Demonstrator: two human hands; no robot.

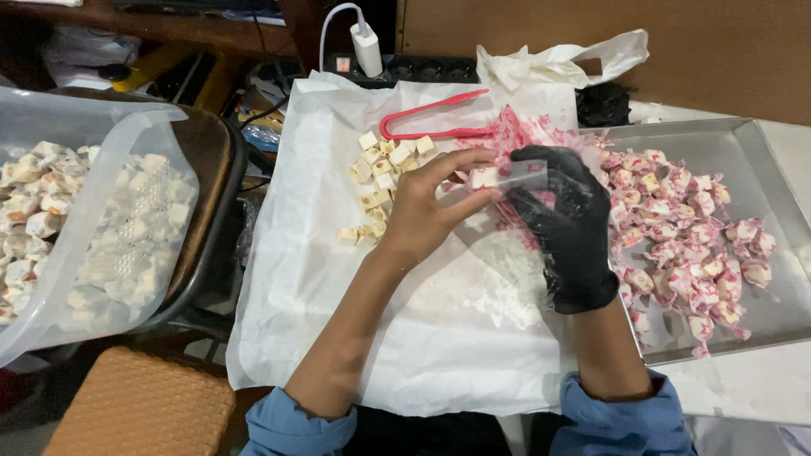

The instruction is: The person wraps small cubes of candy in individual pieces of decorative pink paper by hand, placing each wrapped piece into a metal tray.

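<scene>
My bare left hand (422, 211) pinches a small cream candy cube (485, 176) at its fingertips over a sheet of white paper (338, 279). My right hand (562, 224), in a black glove, holds a clear wrapper (525, 174) against that cube. A loose pile of unwrapped cream cubes (380, 181) lies just left of my left hand. A stack of pink-printed wrappers (524, 135) lies under and behind my right hand.
Red plastic tongs (427, 127) lie at the back of the paper. A metal tray (764, 312) on the right holds several wrapped candies (688, 245). A large clear bag of cubes (93, 219) sits in a basin at left. A power strip with charger (367, 46) stands behind.
</scene>
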